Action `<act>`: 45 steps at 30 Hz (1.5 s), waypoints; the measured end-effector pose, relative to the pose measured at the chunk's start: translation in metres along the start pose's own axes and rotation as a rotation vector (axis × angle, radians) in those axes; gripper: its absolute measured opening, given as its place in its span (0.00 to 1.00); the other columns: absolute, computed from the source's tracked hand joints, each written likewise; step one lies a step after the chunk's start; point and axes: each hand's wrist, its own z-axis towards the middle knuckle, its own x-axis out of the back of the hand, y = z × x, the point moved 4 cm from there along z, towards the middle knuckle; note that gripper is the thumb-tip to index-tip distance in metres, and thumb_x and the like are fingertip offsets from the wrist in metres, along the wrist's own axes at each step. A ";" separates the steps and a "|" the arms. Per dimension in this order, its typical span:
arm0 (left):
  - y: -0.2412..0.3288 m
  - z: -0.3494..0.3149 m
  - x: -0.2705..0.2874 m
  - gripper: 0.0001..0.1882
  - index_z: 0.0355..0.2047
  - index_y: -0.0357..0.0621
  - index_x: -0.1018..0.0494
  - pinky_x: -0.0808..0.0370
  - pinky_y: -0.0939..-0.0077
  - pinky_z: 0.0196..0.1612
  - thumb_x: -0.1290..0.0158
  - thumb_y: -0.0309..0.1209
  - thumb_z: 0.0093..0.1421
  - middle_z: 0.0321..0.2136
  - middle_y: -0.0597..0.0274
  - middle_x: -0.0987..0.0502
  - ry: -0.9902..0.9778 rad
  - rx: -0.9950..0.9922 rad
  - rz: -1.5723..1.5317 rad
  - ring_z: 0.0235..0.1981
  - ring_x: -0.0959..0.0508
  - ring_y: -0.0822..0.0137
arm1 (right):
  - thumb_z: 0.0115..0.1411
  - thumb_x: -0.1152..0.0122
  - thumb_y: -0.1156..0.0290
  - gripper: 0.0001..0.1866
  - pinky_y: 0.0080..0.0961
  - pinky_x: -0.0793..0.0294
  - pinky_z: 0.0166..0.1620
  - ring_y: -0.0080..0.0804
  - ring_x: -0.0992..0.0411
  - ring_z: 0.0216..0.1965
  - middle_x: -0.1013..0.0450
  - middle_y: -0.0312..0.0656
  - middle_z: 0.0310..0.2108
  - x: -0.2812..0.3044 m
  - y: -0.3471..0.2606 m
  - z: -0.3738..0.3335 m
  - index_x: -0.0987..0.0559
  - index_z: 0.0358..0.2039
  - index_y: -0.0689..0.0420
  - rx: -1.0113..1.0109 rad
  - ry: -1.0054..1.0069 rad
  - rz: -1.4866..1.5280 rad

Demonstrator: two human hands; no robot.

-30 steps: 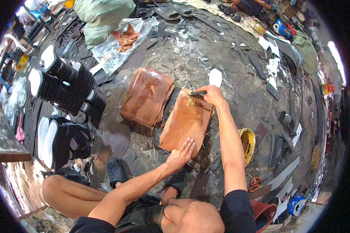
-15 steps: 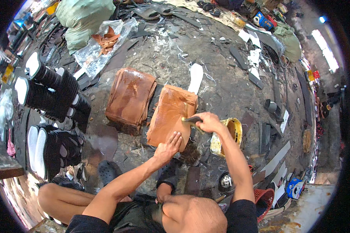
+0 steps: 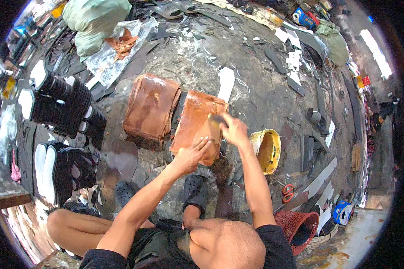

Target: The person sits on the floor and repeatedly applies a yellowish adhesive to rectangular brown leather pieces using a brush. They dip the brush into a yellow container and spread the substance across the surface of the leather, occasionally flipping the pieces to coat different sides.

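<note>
A stack of brown sheets (image 3: pixel 197 112) lies on the floor in front of me, its top surface glossy and wet-looking. My left hand (image 3: pixel 188 157) rests on its near part with fingers stretched out. Over the right side of the same stack, my right hand (image 3: pixel 234 130) grips a brush (image 3: pixel 217 119) with a dark handle; its working end is at the top sheet. A second stack of brown sheets (image 3: pixel 151 105) sits just to the left. Right of my right hand stands a yellow bucket (image 3: pixel 277 154), smeared inside with a yellowish substance.
Piles of black, white-topped soles (image 3: pixel 60 107) stand at the left. A white sole-shaped piece (image 3: pixel 226 83) lies beyond the stack. Red-handled scissors (image 3: pixel 288 193) and a red basket (image 3: pixel 296 226) are at the lower right. A plastic bag (image 3: pixel 137 40) holds brown scraps.
My right hand and the brush have moved up and slightly left across the top sheet. The left hand stays pressed on the stack. My view has shifted a little, uncovering scissors and basket.
</note>
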 end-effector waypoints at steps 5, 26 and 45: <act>-0.041 -0.053 0.045 0.18 0.49 0.42 0.23 0.21 0.65 0.48 0.43 0.23 0.58 0.44 0.50 0.18 0.668 0.537 -0.356 0.45 0.18 0.53 | 0.54 0.43 0.75 0.22 0.43 0.20 0.34 0.44 0.20 0.35 0.19 0.40 0.39 -0.019 -0.056 -0.115 0.21 0.50 0.43 0.221 -0.013 0.064; -0.009 -0.064 -0.019 0.38 0.67 0.46 0.39 0.21 0.70 0.40 0.43 0.23 0.55 0.55 0.50 0.30 0.601 0.681 -0.440 0.44 0.24 0.56 | 0.60 0.42 0.62 0.21 0.51 0.22 0.44 0.51 0.21 0.43 0.19 0.48 0.41 -0.003 -0.014 0.106 0.24 0.55 0.39 -0.031 -0.130 -0.123; -0.046 -0.065 -0.013 0.19 0.49 0.33 0.24 0.23 0.75 0.49 0.35 0.25 0.58 0.42 0.59 0.18 0.633 0.866 -1.330 0.43 0.20 0.71 | 0.47 0.40 0.79 0.27 0.35 0.21 0.47 0.37 0.23 0.46 0.21 0.33 0.47 0.014 -0.093 -0.157 0.20 0.50 0.45 0.288 -0.018 0.199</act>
